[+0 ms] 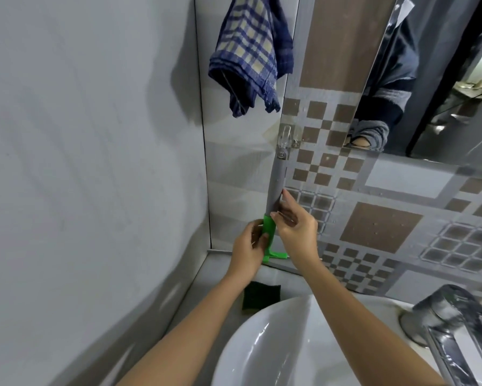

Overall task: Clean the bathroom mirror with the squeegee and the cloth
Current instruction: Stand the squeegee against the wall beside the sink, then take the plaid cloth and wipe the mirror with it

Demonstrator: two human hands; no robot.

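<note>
A squeegee (276, 182) with a grey handle and a green head hangs upright from a clear wall hook (285, 136) in the corner. My left hand (249, 250) grips its green lower part. My right hand (297, 229) pinches the handle where grey meets green. A blue and cream checked cloth (251, 54) hangs on the wall above, apart from both hands. The mirror (434, 79) is at the upper right and reflects a person's sleeve.
A white basin (276, 344) lies below my arms, with a chrome tap (454, 324) at the right. A dark green scouring pad (260, 298) lies on the ledge by the basin. A plain grey wall fills the left; patterned tiles cover the right wall.
</note>
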